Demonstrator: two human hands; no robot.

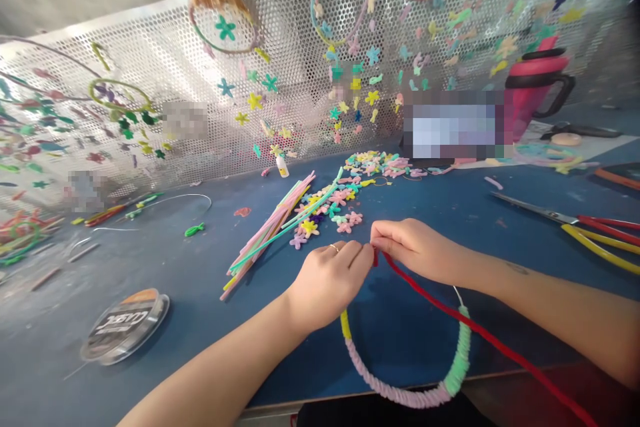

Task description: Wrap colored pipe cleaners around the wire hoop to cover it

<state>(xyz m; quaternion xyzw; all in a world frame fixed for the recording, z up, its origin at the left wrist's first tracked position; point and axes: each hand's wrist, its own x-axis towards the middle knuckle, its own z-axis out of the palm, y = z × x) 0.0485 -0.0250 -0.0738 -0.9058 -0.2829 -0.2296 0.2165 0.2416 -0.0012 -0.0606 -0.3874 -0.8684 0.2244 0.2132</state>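
My left hand point(330, 280) is closed on the upper left part of a hoop point(397, 393) wrapped in yellow, lilac and mint fuzzy pipe cleaner. A bare stretch of thin wire shows on the hoop's right side. Right beside it, my right hand point(423, 248) pinches a red pipe cleaner point(450, 310) near its end, and the fingertips of both hands meet there. The long end of the red strip trails down to the lower right, passing over the hoop. My fingers hide how the red strip meets the hoop.
Behind my hands lie a bundle of pipe cleaners point(273, 227) and a pile of small fuzzy flowers point(345, 197). A clear spool point(127, 327) is at left, scissors point(565, 217) at right, and a pink tumbler point(533, 90) at the back. Decorated hoops hang before a perforated metal panel point(295, 80).
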